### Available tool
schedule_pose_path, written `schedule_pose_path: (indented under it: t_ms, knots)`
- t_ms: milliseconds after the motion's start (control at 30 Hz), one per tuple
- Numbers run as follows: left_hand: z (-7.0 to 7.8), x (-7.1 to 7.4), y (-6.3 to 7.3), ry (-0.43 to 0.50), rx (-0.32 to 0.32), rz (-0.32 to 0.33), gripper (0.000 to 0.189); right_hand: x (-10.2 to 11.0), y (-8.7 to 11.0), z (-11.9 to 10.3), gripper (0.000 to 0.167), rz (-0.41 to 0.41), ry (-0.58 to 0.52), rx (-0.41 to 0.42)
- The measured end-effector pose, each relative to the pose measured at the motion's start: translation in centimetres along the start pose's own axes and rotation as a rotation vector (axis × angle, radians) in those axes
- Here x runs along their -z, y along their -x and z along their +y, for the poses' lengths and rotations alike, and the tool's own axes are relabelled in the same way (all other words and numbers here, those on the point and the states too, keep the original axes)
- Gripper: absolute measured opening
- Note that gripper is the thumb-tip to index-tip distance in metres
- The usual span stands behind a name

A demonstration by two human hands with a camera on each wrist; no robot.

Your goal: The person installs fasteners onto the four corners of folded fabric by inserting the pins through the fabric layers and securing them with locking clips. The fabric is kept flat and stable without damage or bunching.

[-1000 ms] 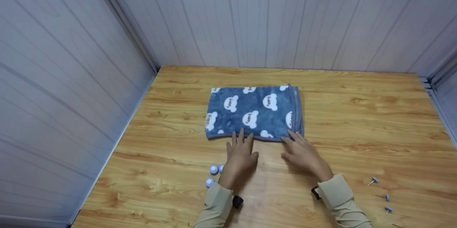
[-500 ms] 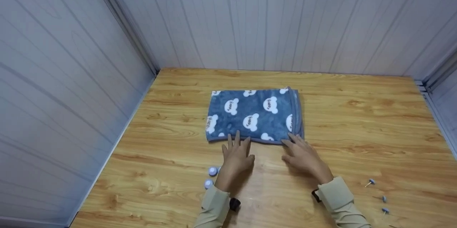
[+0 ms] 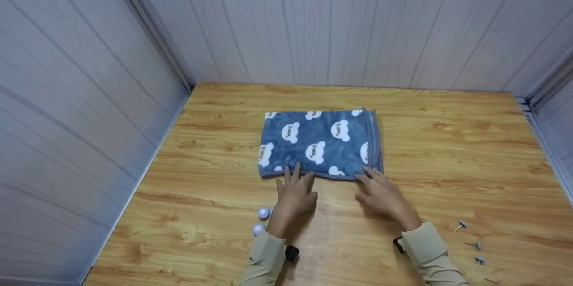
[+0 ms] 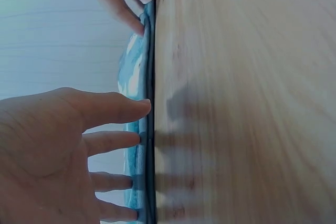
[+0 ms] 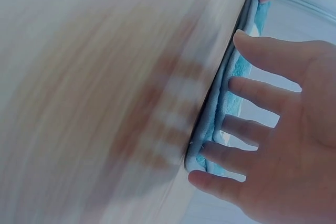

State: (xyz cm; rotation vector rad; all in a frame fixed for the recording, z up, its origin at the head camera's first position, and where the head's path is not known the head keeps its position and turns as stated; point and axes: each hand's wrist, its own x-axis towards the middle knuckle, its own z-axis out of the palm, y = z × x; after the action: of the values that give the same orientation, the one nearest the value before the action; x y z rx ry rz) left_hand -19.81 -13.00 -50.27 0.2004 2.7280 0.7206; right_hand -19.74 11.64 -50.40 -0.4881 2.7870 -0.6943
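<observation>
A folded blue fleece blanket (image 3: 304, 140) with white bear heads and darker edging lies flat on the wooden table. My left hand (image 3: 295, 197), fingers spread, touches its near edge left of the middle. At the near right corner, my right hand (image 3: 385, 194) rests its fingertips on the same edge, fingers spread as well. In the left wrist view the left hand (image 4: 63, 150) shows its palm beside the layered edge of the blanket (image 4: 149, 77). The right wrist view has the right hand (image 5: 283, 119) along the blanket's corner (image 5: 197, 156). Neither hand grips anything.
Small round pale-purple objects (image 3: 263, 213) lie left of the left forearm, partly hidden by it. Several blue-headed pins (image 3: 478, 245) are scattered at the right front. White panelled walls (image 3: 304, 22) border the table (image 3: 201, 196) at the back and sides.
The left hand has shifted slightly left along the blanket's near edge. The right hand and the blanket look nearly unmoved; the head view has tilted a little.
</observation>
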Motion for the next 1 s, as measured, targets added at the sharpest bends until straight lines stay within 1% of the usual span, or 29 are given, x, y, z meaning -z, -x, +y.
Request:
schedule_pose_path:
  t_ms: [100,233,367,467,567,733,1000]
  knots:
    - [0.0,0.1,0.0,0.003,0.007,-0.001,0.054,0.0,0.2,0.1,0.052,0.001,0.005,0.001]
    - [-0.3,0.1,0.1,-0.029,0.013,-0.001,0.059,0.1,0.7,0.3,0.052,-0.002,0.006,-0.004]
    - [-0.4,0.2,0.2,-0.054,0.016,0.012,0.062,0.3,1.3,0.8,0.051,0.012,0.009,-0.012]
    - [-0.4,0.3,0.3,-0.057,-0.005,0.0,0.063,0.6,1.7,1.1,0.05,0.028,0.013,-0.015]
    - [-0.2,0.3,0.4,-0.049,-0.029,-0.028,0.062,0.9,2.1,1.4,0.049,0.041,0.018,-0.016]
    - [0.2,0.1,0.6,-0.054,-0.044,-0.057,0.062,1.2,2.7,1.7,0.047,0.052,0.03,-0.015]
    - [0.5,-0.5,1.0,-0.065,-0.093,-0.066,0.062,1.4,3.7,2.3,0.046,0.084,0.039,-0.012]
